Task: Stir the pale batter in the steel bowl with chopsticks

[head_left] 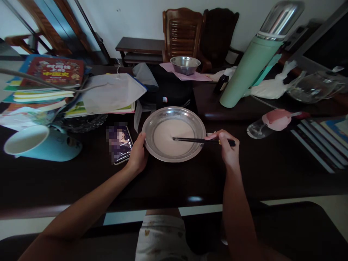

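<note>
A wide metal bowl (199, 125) stands on the dark table in front of me, with a milky off-white liquid (168, 139) in it. My left hand (138, 154) grips the bowl's left rim, thumb on top. Black chopsticks (193, 140) are held in my right hand (227, 145), which is closed round their thick end at the bowl's right side. Their tips dip into the liquid near the middle. Just left of my left hand lies a phone (125, 143) with a lit screen, partly blurred out.
A light-blue mug (46, 145) and stacked books (51, 72) occupy the left. Behind the bowl are a black case (168, 88) and a smaller metal bowl (185, 65). To the right stand a tall green thermos (247, 72), a pink-topped cup (268, 125), a glass pot (312, 88) and more books (320, 141).
</note>
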Tool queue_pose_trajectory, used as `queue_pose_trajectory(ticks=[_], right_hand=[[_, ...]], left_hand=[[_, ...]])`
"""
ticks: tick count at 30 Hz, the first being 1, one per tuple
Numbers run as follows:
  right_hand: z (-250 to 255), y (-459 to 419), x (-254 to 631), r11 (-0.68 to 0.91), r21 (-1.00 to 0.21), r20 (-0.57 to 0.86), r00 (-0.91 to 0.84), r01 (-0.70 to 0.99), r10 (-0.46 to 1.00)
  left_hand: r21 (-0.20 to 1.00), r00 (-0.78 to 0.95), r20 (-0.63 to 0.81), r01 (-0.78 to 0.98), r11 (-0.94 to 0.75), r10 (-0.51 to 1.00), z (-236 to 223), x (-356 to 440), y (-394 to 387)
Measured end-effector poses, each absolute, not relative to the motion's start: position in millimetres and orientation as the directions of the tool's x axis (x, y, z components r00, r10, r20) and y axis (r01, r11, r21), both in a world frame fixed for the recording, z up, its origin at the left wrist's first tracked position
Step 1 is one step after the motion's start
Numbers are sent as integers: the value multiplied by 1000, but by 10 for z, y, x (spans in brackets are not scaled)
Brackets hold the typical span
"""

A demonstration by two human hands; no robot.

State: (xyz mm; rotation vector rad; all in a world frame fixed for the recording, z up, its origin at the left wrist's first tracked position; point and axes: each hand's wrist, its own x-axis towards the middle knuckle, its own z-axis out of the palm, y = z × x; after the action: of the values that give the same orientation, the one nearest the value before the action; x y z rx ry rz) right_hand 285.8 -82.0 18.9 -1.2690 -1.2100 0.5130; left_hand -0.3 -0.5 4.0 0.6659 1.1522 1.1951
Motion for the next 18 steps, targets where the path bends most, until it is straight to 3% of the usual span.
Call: queue_pose_trajectory(ticks=[6,12,18], right_hand=[[207,-796,2852,325,-879,405,187,348,895],[194,-816,2853,295,-901,403,364,317,839],[214,-804,2847,324,-880,400,172,347,900]], left_hand=[[890,-30,-321,-353,290,947,65,-6,-5],[880,-50,-335,-374,293,941,79,13,-5],[885,-46,-331,-362,293,942,68,4,1]])
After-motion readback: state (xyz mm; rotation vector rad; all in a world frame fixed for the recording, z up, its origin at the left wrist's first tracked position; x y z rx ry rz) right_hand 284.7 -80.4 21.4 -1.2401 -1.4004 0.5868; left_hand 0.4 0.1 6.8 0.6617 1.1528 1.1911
